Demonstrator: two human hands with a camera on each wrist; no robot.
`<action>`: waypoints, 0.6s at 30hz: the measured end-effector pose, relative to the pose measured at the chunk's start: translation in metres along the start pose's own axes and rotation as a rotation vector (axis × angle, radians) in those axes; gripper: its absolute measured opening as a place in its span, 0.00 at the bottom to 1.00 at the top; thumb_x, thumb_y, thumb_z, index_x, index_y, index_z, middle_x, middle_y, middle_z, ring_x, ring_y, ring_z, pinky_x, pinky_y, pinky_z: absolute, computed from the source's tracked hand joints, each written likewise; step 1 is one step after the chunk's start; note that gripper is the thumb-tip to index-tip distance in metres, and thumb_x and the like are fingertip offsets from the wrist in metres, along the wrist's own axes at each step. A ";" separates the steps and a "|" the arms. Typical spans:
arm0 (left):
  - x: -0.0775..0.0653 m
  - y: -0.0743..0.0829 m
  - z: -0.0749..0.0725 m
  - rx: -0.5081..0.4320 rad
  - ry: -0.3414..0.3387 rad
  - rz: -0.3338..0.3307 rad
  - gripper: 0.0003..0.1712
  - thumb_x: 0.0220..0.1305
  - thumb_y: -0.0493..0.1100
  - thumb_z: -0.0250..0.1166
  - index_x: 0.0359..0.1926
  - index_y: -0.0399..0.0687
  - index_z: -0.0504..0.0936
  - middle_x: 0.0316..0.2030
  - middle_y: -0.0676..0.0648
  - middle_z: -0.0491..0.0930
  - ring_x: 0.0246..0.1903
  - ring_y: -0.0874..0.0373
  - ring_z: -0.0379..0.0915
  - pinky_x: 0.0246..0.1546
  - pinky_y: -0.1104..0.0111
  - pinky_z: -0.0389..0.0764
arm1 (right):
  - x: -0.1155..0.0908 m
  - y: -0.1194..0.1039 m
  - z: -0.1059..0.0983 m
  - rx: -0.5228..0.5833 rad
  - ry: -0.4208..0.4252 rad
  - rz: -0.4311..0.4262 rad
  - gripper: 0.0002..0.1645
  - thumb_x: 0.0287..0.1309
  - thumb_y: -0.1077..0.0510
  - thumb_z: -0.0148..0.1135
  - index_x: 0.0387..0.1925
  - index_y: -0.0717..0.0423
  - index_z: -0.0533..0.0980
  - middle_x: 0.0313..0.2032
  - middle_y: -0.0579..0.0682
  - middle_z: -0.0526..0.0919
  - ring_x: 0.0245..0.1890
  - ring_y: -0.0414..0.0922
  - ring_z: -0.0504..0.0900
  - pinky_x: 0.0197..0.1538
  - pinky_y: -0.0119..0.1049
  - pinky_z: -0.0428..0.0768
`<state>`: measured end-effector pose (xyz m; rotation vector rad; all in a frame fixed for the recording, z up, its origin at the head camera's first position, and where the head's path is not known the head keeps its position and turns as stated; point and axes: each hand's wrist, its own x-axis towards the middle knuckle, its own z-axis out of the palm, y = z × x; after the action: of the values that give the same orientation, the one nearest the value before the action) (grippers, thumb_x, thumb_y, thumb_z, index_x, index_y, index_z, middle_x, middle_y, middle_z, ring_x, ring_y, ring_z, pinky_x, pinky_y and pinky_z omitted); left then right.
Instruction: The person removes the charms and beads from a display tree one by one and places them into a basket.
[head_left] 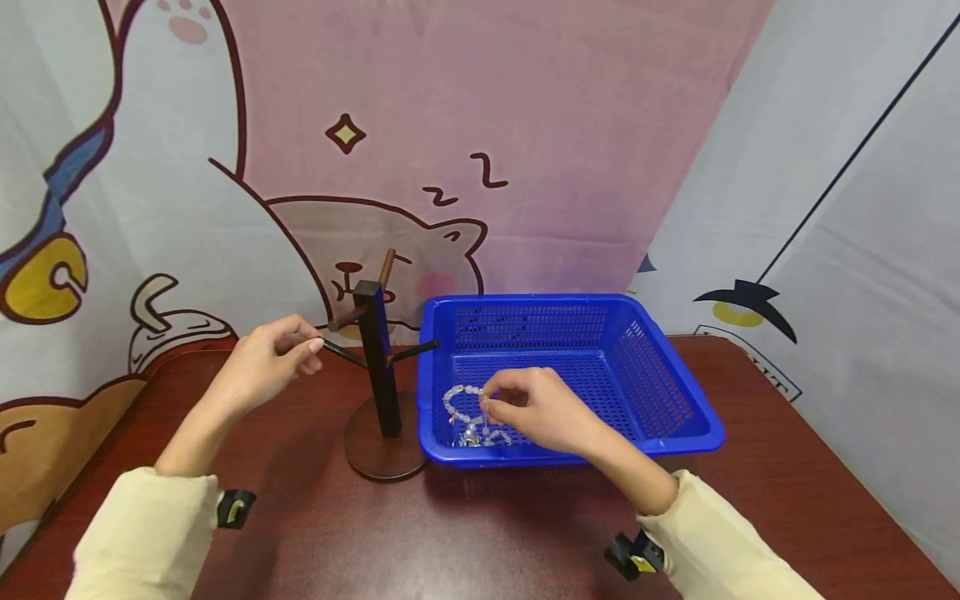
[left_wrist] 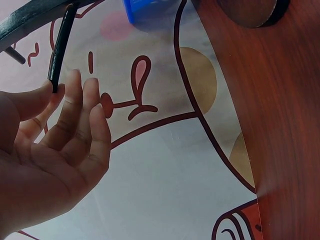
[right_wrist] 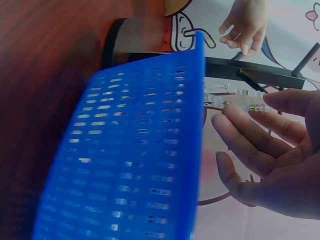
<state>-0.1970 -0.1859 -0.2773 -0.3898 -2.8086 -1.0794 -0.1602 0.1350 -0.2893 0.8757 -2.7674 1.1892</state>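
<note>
My left hand (head_left: 270, 362) is at a dark wooden stand, its thumb and a finger pinching the tip of one peg (left_wrist: 61, 50). The stand's upright post (head_left: 381, 375) carries several pegs and rises from a round base (head_left: 386, 467). Over the near left part of a blue plastic basket (head_left: 697, 425), my right hand (head_left: 543, 408) pinches a pale, clear-beaded bracelet (head_left: 452, 406) between thumb and index finger. Part of that bracelet is hidden behind the fingers. Below it, more beaded jewellery (head_left: 472, 437) shows inside the basket, near its front left corner.
The stand is just left of the basket, and one peg (head_left: 415, 350) reaches toward the basket's left rim. Both stand on a reddish-brown wooden table (head_left: 360, 542). Behind the table hangs a cloth (head_left: 540, 150) printed with cartoon animals.
</note>
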 end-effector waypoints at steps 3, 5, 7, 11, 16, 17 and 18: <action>0.000 0.000 0.000 -0.001 -0.001 -0.002 0.08 0.67 0.40 0.53 0.39 0.39 0.75 0.25 0.47 0.80 0.27 0.56 0.75 0.29 0.64 0.76 | -0.004 0.005 0.003 -0.016 -0.004 0.001 0.02 0.54 0.61 0.60 0.29 0.53 0.79 0.20 0.39 0.77 0.21 0.33 0.73 0.26 0.29 0.73; -0.001 0.001 0.000 -0.002 -0.002 -0.007 0.08 0.67 0.41 0.53 0.39 0.40 0.75 0.25 0.48 0.80 0.27 0.56 0.75 0.30 0.64 0.76 | -0.006 0.008 0.005 -0.018 -0.007 -0.003 0.02 0.53 0.61 0.60 0.28 0.53 0.79 0.20 0.40 0.77 0.21 0.33 0.73 0.26 0.29 0.72; -0.001 0.001 0.000 -0.003 -0.004 -0.012 0.08 0.67 0.41 0.53 0.40 0.40 0.75 0.25 0.47 0.80 0.27 0.56 0.75 0.30 0.64 0.76 | -0.008 0.011 0.008 -0.015 -0.009 -0.007 0.02 0.53 0.61 0.61 0.28 0.54 0.79 0.19 0.40 0.77 0.21 0.33 0.73 0.26 0.29 0.72; -0.002 0.001 0.000 -0.003 -0.005 -0.019 0.09 0.68 0.41 0.53 0.41 0.39 0.74 0.26 0.46 0.80 0.27 0.56 0.75 0.30 0.63 0.76 | -0.011 0.015 0.011 -0.007 -0.018 -0.002 0.02 0.53 0.62 0.61 0.28 0.54 0.79 0.19 0.42 0.78 0.20 0.32 0.74 0.26 0.29 0.73; -0.001 0.000 0.001 -0.008 -0.002 -0.015 0.08 0.67 0.40 0.53 0.41 0.39 0.74 0.25 0.46 0.80 0.27 0.56 0.75 0.30 0.63 0.76 | -0.012 0.018 0.013 -0.015 -0.017 0.014 0.02 0.53 0.61 0.61 0.28 0.53 0.79 0.18 0.41 0.77 0.20 0.32 0.72 0.26 0.29 0.72; -0.001 0.000 0.001 -0.007 -0.001 -0.015 0.08 0.67 0.40 0.53 0.40 0.39 0.74 0.25 0.47 0.80 0.27 0.56 0.75 0.30 0.64 0.76 | -0.012 0.019 0.013 -0.015 -0.015 0.012 0.02 0.53 0.61 0.61 0.28 0.54 0.79 0.18 0.40 0.76 0.20 0.32 0.72 0.26 0.29 0.72; -0.001 0.000 0.001 -0.006 0.000 -0.016 0.08 0.67 0.40 0.53 0.40 0.39 0.74 0.25 0.47 0.80 0.27 0.56 0.75 0.30 0.64 0.76 | -0.012 0.020 0.013 -0.016 -0.015 0.007 0.02 0.53 0.61 0.61 0.29 0.54 0.79 0.18 0.39 0.76 0.20 0.32 0.72 0.26 0.29 0.72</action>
<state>-0.1961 -0.1854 -0.2780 -0.3681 -2.8139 -1.0912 -0.1566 0.1433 -0.3145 0.8779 -2.7901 1.1644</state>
